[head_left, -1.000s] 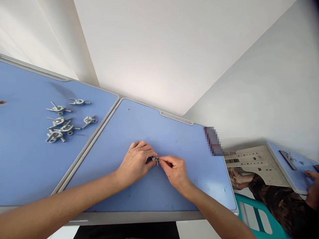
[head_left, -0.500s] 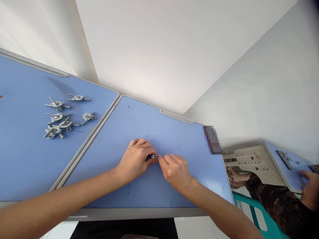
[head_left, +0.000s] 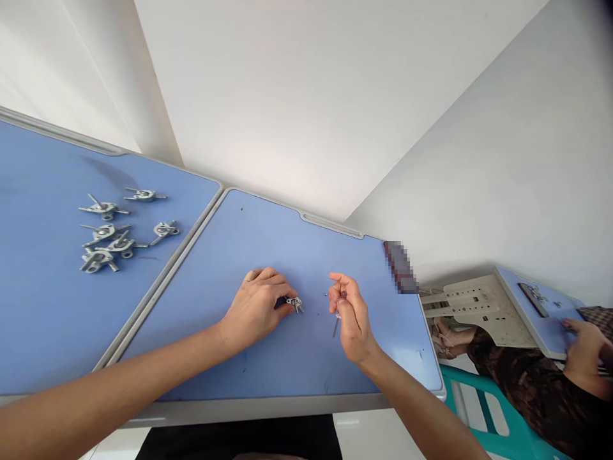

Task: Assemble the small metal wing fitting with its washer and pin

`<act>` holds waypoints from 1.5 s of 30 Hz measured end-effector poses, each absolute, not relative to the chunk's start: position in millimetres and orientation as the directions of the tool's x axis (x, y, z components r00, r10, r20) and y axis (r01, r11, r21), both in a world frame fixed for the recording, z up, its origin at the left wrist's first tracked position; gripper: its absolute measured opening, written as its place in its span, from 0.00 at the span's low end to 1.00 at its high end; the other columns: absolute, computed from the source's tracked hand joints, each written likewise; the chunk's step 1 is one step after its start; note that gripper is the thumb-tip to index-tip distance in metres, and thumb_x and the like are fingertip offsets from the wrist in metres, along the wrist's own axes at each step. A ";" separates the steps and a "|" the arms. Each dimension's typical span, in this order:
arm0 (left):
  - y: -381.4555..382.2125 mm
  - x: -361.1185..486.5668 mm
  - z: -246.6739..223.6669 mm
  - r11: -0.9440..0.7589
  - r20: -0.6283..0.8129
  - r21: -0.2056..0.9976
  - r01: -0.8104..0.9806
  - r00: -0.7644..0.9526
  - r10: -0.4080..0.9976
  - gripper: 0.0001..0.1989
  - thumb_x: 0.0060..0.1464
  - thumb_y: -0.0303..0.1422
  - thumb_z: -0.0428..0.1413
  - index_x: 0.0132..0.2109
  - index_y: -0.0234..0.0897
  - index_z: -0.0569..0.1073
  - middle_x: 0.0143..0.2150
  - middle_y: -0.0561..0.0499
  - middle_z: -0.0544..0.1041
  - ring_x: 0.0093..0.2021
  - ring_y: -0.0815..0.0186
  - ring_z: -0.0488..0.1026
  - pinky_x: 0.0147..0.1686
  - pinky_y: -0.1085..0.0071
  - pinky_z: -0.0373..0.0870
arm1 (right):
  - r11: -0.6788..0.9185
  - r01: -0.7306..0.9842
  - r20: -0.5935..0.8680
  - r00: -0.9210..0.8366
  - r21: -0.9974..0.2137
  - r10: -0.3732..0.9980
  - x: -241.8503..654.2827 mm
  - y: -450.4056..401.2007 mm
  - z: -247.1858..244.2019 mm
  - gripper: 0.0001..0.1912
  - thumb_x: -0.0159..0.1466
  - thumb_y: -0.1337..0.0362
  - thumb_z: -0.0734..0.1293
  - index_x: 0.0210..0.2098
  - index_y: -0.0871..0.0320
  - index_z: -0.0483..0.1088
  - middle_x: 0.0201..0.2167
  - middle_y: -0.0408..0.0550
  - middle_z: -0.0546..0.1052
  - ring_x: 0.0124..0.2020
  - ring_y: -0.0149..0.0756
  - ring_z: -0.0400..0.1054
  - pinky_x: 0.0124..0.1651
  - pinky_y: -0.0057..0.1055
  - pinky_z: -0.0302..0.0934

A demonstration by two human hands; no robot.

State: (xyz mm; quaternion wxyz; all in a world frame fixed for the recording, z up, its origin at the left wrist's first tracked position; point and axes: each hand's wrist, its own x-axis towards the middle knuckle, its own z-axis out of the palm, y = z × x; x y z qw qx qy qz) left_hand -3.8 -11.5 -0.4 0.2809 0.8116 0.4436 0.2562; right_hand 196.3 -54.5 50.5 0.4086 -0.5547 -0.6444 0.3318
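My left hand [head_left: 261,305] rests low over the blue desk, its thumb and fingers closed on a small silver metal fitting [head_left: 295,303] with thin prongs. To its right, my right hand [head_left: 352,316] is raised, palm partly turned up, with thumb and fingers pinched on a thin metal pin [head_left: 336,326] that points down. A gap separates the two hands. Several similar silver fittings [head_left: 125,243] with rods lie in a loose group on the left desk.
A blurred dark object [head_left: 401,267] lies at the right desk edge. A raised seam [head_left: 167,275] divides the two blue desks [head_left: 268,236]. At far right, a person's hand [head_left: 587,348] is at another desk, near a green chair [head_left: 479,402].
My right hand has left the fitting, moved right and turned palm up, with a thin pin now showing in it. The view has shifted slightly.
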 end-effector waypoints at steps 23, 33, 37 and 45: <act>-12.0 -4.1 0.9 -0.455 0.172 0.671 0.585 0.475 0.863 0.07 0.54 0.28 0.61 0.40 0.44 0.79 0.39 0.53 0.79 0.43 0.61 0.69 0.46 0.60 0.60 | 0.574 0.245 0.577 -0.066 -0.782 0.814 166.4 -41.7 30.0 0.13 0.73 0.72 0.54 0.44 0.53 0.67 0.37 0.43 0.74 0.43 0.32 0.73 0.55 0.45 0.68; -12.2 -4.3 1.2 -0.460 0.180 0.681 0.570 0.478 0.860 0.07 0.55 0.28 0.61 0.40 0.44 0.79 0.38 0.54 0.79 0.43 0.61 0.69 0.47 0.60 0.59 | 0.630 0.343 0.615 -0.168 -0.697 0.771 170.9 -45.8 30.0 0.14 0.72 0.73 0.53 0.45 0.53 0.67 0.37 0.45 0.76 0.41 0.33 0.73 0.54 0.44 0.71; -11.9 -4.2 2.3 -0.449 0.166 0.682 0.578 0.476 0.864 0.06 0.55 0.28 0.60 0.39 0.44 0.79 0.38 0.54 0.79 0.43 0.61 0.69 0.46 0.60 0.59 | 0.737 0.497 0.592 -0.447 -0.459 0.671 178.0 -44.9 43.6 0.20 0.69 0.76 0.53 0.58 0.57 0.61 0.49 0.55 0.74 0.53 0.37 0.70 0.55 0.40 0.70; -12.3 -5.7 1.0 -0.466 0.188 0.678 0.569 0.478 0.858 0.05 0.55 0.29 0.59 0.39 0.43 0.78 0.36 0.53 0.79 0.42 0.60 0.68 0.45 0.60 0.59 | 0.731 0.669 0.092 -0.743 0.139 0.663 190.1 -36.1 97.0 0.19 0.71 0.75 0.46 0.52 0.64 0.63 0.37 0.55 0.75 0.33 0.36 0.72 0.31 0.31 0.66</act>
